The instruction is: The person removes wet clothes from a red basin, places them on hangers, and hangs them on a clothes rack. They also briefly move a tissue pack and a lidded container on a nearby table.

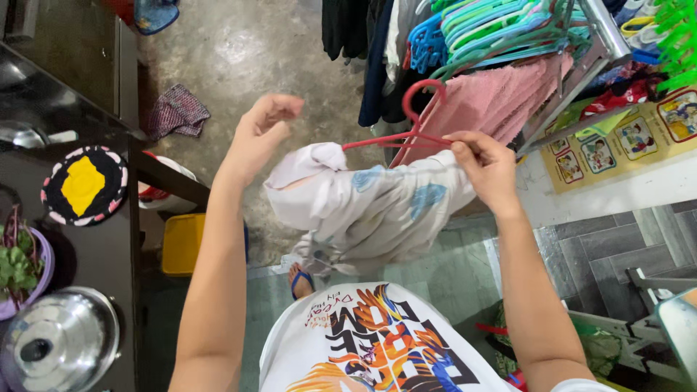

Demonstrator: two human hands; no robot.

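White garment with pale blue prints droops, crumpled, from the red hanger; right hand pinches the hanger, left hand loosely curled, holding nothing.

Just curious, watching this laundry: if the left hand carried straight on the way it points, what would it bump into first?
Probably the red hanger held by the right hand; the left hand points that way, though depth is unclear.
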